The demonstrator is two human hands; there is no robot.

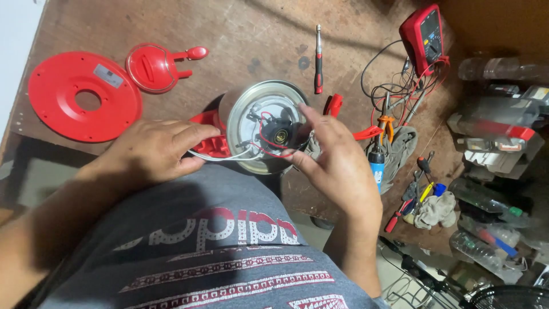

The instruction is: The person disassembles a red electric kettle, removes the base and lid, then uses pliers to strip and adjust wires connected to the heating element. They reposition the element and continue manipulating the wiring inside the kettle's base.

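Note:
An upturned metal kettle with a red handle lies at the near edge of the brown workbench. Its open underside shows a black round part, red wires and white wires. My left hand is wrapped over the red handle and the kettle's side. My right hand has its fingers on the red wire at the rim of the open underside, thumb and forefinger close together. The wire ends under my fingers are hidden.
A round red base plate and a red lid with a knob lie at the far left. A ratchet screwdriver, a red multimeter with leads, pliers, several screwdrivers and rags sit to the right. Clear plastic boxes crowd the right edge.

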